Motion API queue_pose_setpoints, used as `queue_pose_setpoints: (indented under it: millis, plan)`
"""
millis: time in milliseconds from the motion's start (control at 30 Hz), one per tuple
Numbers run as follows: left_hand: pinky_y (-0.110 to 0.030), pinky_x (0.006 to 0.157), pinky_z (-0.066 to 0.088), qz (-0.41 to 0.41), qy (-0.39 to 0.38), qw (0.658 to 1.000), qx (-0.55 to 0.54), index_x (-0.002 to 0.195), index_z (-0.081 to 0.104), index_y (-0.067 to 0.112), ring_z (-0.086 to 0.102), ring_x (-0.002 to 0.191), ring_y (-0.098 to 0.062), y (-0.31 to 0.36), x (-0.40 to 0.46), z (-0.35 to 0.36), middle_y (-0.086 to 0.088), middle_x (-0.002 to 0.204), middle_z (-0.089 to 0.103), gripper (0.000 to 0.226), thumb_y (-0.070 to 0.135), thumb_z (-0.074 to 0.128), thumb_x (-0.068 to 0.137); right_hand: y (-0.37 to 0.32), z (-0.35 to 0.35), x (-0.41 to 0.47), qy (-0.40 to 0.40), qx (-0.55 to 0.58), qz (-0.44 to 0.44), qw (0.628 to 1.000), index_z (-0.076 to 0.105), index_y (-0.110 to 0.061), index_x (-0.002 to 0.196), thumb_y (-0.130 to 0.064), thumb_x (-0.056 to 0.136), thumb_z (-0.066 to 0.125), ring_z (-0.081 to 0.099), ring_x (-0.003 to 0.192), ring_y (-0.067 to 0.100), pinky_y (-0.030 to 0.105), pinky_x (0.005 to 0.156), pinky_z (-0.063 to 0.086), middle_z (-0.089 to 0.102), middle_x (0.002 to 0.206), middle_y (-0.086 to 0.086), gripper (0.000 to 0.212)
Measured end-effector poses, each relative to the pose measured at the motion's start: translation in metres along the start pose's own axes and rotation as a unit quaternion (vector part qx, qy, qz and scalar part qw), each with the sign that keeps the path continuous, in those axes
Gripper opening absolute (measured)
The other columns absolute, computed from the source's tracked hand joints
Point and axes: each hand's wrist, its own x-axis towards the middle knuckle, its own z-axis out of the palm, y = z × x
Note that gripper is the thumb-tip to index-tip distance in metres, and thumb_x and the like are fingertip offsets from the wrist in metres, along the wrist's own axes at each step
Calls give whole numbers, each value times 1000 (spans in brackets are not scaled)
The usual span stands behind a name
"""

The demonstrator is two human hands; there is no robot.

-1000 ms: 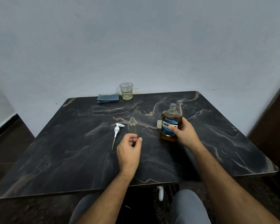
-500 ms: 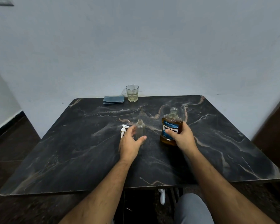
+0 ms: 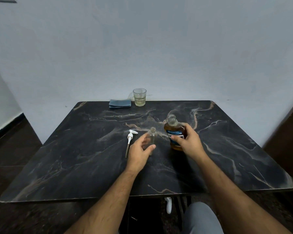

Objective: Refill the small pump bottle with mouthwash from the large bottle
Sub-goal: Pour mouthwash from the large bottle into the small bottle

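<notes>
The small clear pump bottle stands uncapped near the middle of the dark marble table. My left hand wraps its lower body, fingers behind and thumb in front. Its white pump head lies flat on the table just left of that hand, with its tube pointing toward me. The large mouthwash bottle holds amber liquid, carries a blue label and has no cap. My right hand grips it from the right and it leans slightly left, toward the small bottle.
A drinking glass with a little pale liquid stands at the table's far edge, next to a folded blue cloth. A plain wall rises just behind. A white object shows under the table's near edge, by my knee.
My left hand moved forward from the near table and closed around the small bottle. My right hand has tipped the large bottle slightly left.
</notes>
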Motion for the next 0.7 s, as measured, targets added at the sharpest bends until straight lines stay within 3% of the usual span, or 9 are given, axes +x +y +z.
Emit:
queue_pose_setpoints:
  millis: [133, 233, 333, 467, 567, 700]
  plan:
    - [-13, 73, 53, 10, -35, 999, -21, 138, 52, 29, 65, 107, -11, 0, -4, -1, 2, 114, 66, 59, 11, 72, 86, -5, -8, 0, -14, -68, -19, 997, 57, -25, 117, -14, 83, 77, 64, 101, 5, 16, 80, 51, 69, 109, -9, 41]
    - [-20, 74, 55, 7, -57, 998, -39, 128, 54, 43, 67, 102, -11, 1, -6, -3, 4, 109, 67, 58, 6, 70, 87, -8, -13, 0, -19, -135, -38, 990, 57, -24, 120, -15, 84, 76, 63, 102, 7, 26, 92, 49, 68, 108, -10, 42]
    - [-21, 75, 55, 4, -69, 996, -51, 118, 54, 51, 66, 100, -10, 2, -6, -5, 4, 107, 66, 59, 4, 69, 87, -8, -15, -1, -29, -183, -53, 981, 56, -26, 117, -14, 84, 76, 64, 101, 12, 32, 92, 50, 69, 107, -7, 40]
    - [-24, 77, 56, 4, -94, 994, -57, 125, 58, 40, 65, 97, -8, 3, -5, -7, 10, 103, 66, 54, 3, 69, 86, -9, -16, -4, -44, -234, -69, 969, 55, -24, 118, -15, 85, 75, 64, 105, 16, 34, 94, 51, 69, 113, -3, 40]
    - [-24, 76, 55, 4, -109, 992, -56, 135, 58, 27, 65, 102, -10, 6, -4, -8, 4, 109, 67, 55, 5, 70, 86, -11, -16, -6, -49, -256, -69, 963, 54, -22, 121, -16, 86, 74, 62, 108, 15, 31, 95, 49, 67, 116, -2, 40]
    - [-24, 82, 55, 7, -102, 993, -54, 136, 56, 29, 65, 107, -11, 7, -3, -9, 2, 114, 68, 58, 6, 71, 85, -12, -18, -6, -37, -267, -79, 960, 55, -23, 120, -16, 85, 75, 62, 107, 17, 30, 93, 48, 68, 115, -2, 41]
